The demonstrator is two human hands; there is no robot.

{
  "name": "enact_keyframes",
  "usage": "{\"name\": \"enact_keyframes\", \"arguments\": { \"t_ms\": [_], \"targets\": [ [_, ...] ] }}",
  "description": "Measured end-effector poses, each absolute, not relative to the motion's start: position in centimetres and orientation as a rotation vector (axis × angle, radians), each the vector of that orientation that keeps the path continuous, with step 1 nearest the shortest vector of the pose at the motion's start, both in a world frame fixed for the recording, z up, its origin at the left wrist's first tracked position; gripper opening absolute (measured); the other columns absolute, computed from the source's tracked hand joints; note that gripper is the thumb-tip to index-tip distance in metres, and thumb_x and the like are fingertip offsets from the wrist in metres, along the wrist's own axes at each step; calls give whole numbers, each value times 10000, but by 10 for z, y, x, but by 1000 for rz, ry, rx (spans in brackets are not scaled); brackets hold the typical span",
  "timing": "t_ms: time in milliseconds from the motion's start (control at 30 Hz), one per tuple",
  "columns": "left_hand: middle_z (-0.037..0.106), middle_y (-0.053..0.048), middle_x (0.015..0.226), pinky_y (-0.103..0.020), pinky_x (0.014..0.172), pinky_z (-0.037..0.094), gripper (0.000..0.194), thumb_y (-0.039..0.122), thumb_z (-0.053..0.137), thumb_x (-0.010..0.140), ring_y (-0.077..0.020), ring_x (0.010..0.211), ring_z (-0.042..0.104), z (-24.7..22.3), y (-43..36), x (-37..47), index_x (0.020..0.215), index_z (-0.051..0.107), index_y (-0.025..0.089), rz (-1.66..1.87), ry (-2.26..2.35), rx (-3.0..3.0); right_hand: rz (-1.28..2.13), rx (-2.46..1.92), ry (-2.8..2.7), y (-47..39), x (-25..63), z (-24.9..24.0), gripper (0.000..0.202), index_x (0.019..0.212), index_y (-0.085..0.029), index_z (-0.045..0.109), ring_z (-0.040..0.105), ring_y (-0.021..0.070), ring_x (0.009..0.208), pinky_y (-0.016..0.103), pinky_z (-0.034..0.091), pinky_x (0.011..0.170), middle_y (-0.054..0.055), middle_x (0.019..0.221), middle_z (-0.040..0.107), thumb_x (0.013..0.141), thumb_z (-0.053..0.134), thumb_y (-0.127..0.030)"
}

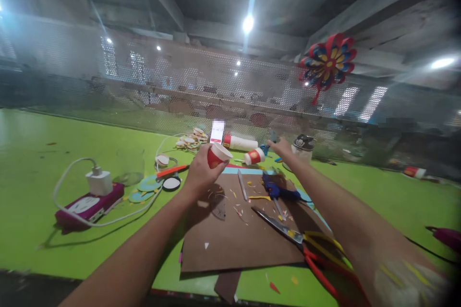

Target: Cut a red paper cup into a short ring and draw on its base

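My left hand (202, 170) is closed round a red and white paper cup (218, 154), its rim tilted up and to the right. At the back of the work area my right hand (283, 149) reaches forward, fingers stretched out and apart, near a small blue object (264, 148) whose kind I cannot make out. Another paper cup (254, 156) lies on its side between my hands. Behind it lies a stack of nested paper cups (243, 143). Below my hands, a brown board (230, 244) carries large scissors (284, 232), a blue glue gun (281, 191), a pen-like tool (242, 184) and paper scraps.
On the left, a purple power strip (90, 206) holds a white charger (99, 182) with its cable looping over the green table (32, 163). An orange-handled cutter (173, 171) lies nearby. A lit phone (216, 132) stands behind; a dark-lidded jar (303, 146) stands right.
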State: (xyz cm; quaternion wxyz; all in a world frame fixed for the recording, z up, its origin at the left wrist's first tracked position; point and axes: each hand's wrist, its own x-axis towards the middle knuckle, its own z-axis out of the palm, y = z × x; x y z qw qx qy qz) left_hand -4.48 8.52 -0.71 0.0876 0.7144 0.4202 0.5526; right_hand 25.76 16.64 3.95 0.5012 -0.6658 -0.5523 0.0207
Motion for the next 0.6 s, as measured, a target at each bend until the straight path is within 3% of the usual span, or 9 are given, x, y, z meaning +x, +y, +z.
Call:
{"name": "enact_keyframes", "arguments": {
  "t_ms": [367,600],
  "targets": [
    [658,-121,1076,-416,821,501,540,458,673,774,-293,939,653,-7,77,-38,1204,485,189,1398,1262,2264,-22,-1669,-1372,81,286,-10,309,1182,-156,597,639,207,991,418,548,842,80,1173,630,929,600,-334],
    [592,-125,1210,-439,997,425,543,366,713,714,-290,1111,569,-10,84,-40,1198,546,186,1434,1124,2289,124,-1613,-1458,8,290,-17,295,1153,-141,605,672,148,763,335,572,706,41,939,688,956,549,-353]
  ]
}}
